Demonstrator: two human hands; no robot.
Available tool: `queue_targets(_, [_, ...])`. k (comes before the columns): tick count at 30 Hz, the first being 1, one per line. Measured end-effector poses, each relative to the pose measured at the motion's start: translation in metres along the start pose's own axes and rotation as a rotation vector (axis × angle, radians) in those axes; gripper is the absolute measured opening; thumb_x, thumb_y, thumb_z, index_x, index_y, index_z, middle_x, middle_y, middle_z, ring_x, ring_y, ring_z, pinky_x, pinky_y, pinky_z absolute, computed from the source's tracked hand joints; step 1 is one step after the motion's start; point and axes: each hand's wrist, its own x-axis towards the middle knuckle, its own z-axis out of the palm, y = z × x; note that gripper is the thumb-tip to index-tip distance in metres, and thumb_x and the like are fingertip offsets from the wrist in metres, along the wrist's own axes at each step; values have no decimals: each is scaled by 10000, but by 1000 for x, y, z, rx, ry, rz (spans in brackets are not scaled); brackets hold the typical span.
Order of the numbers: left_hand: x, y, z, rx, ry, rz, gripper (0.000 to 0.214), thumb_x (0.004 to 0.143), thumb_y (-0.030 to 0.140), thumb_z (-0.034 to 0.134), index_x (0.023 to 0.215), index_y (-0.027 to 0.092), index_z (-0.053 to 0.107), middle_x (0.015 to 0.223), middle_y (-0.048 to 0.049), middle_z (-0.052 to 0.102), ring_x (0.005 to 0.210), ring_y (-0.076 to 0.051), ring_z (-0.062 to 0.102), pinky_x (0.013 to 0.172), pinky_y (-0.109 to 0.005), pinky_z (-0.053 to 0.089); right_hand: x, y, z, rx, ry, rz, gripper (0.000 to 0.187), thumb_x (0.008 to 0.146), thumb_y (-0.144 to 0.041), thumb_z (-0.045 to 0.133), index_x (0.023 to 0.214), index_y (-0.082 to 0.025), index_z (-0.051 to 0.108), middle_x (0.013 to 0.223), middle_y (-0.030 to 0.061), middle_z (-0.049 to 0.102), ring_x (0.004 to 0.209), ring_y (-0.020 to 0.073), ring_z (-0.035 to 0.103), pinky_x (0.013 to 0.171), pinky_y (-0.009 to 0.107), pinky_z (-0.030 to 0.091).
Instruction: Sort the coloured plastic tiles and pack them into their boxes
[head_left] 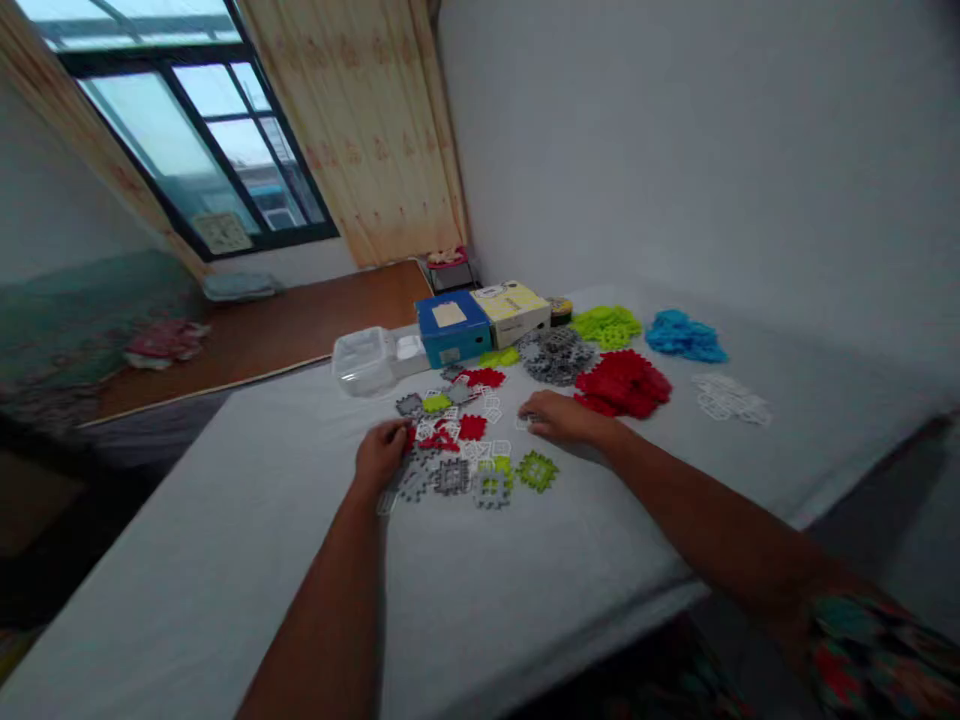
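Have left hand (381, 452) at the left edge of the loose pieces (444, 437), with fingers curled nearly closed at a red piece (409, 438). Can't tell whether gripped or just touched; too small and partly hidden.

Have right hand (555, 415) on the opposite side, well apart from the left, between the loose pieces and the red pile (624, 384). Reads as partly closed, with fingers bent down to the white sheet (300, 520). Can make out a pale piece (523, 423) at the fingertips; can't tell if held.

See mixed colours spread between the hands, incl. a red square (472, 427) near the middle. Find a dark grey frame (451, 477) nearer the camera, then a light grey frame (491, 490) just right of it, then a green frame (538, 471) furthest right in that row.

Also see sorted heaps beyond the right hand: grey pile (555, 358), lime pile (606, 327), blue pile (684, 336), white pile (731, 399).

Spot blue box (453, 328) and yellow box (511, 310) side by side behind, with clear tub (364, 362) to the left.
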Motion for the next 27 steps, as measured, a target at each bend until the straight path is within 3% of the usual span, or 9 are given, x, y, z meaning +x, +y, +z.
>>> queue_targets(6, [1, -3, 3, -5, 10, -12, 376, 874, 300, 465, 1126, 192, 723, 1152, -60, 728, 1074, -215, 656, 888, -289, 492, 2, 7, 4, 133, 42, 75, 277, 807, -209, 679, 1081, -182, 708, 1079, 93, 702, 947, 219, 643, 845, 309, 471])
queue_targets(15, [3, -6, 5, -28, 16, -44, 368, 872, 309, 478, 1127, 204, 720, 1162, -58, 724, 1074, -214, 657, 902, -296, 493, 3, 15, 8, 257, 85, 69, 270, 793, -208, 694, 1060, -171, 709, 1032, 79, 703, 865, 180, 627, 786, 279, 466])
queue_targets(22, [4, -6, 5, -30, 13, -52, 364, 871, 309, 479, 1126, 211, 720, 1173, -55, 721, 1088, -214, 653, 895, -293, 498, 8, 16, 10, 282, 330, 172, 228, 778, -175, 691, 1005, -154, 708, 951, 66, 718, 811, 168, 629, 754, 277, 469])
queue_targets(27, [5, -6, 5, -27, 15, -37, 353, 870, 300, 485, 1118, 215, 722, 1165, -54, 725, 1086, -216, 657, 890, -298, 503, -3, -4, -8, 255, 262, 1, 176, 872, -215, 607, 1008, -190, 717, 960, 56, 738, 854, 173, 669, 791, 277, 480])
